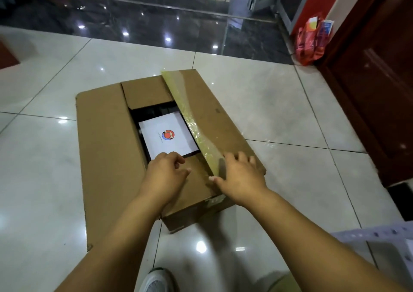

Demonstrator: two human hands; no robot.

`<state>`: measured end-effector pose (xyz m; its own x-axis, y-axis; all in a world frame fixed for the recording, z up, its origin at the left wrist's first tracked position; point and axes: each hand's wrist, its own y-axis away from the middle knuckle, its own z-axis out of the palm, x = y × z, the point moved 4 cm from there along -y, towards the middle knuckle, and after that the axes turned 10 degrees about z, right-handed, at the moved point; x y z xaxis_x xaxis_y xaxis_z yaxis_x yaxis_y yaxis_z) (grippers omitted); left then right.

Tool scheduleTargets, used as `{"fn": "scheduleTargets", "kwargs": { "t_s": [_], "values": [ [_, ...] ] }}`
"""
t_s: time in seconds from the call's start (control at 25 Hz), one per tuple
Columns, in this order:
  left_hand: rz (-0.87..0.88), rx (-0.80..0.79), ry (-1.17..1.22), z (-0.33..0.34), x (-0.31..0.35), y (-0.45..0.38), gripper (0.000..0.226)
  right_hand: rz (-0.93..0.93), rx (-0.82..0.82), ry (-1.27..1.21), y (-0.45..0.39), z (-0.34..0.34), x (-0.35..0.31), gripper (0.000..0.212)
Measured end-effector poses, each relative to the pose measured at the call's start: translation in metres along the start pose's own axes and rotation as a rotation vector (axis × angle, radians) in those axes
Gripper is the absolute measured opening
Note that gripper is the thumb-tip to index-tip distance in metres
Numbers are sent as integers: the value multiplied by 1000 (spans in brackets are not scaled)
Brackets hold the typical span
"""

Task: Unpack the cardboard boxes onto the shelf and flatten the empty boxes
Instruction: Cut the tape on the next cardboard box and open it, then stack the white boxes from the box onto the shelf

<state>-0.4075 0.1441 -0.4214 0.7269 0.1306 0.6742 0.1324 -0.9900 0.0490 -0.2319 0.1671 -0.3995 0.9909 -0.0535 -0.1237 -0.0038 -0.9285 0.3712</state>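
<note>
A brown cardboard box (107,148) lies on the pale tiled floor with its long left flap folded out flat. The right flap (214,115) still lies over the box, and a strip of yellowish tape (185,110) runs along its inner edge. Through the gap shows a white sheet with a round red and blue logo (167,135). My left hand (165,173) rests on the near short flap, fingers curled at its edge by the opening. My right hand (239,175) lies spread on the near end of the right flap, thumb at the taped edge.
A red plastic bag (310,41) stands by a dark wooden door (368,68) at the right. A pale plastic crate (380,242) sits at the lower right. Dark polished floor lies beyond the box. A white shoe (156,280) shows at the bottom.
</note>
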Motion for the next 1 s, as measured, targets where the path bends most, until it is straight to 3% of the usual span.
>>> {"fn": "scheduleTargets", "kwargs": {
  "t_s": [0.12,0.24,0.44,0.6,0.76,0.92,1.0],
  "values": [
    [-3,-128,-180,6,-9,-2,45,7,-70,35,-9,15,-5,66],
    [-24,-180,-174,12,-12,-2,49,-62,-68,29,-12,20,-8,58],
    [-1,-177,-158,16,-9,-6,42,-253,140,-49,4,-5,-8,51],
    [18,-196,-111,24,2,-13,39,-267,320,43,11,-39,7,55],
    [37,-201,-80,36,19,-22,38,-119,401,228,2,-64,36,58],
    [39,-232,-53,52,25,-30,39,128,329,416,-19,-63,65,87],
    [42,-245,-52,59,24,-33,40,203,298,440,-30,-58,76,87]
  ]
}}
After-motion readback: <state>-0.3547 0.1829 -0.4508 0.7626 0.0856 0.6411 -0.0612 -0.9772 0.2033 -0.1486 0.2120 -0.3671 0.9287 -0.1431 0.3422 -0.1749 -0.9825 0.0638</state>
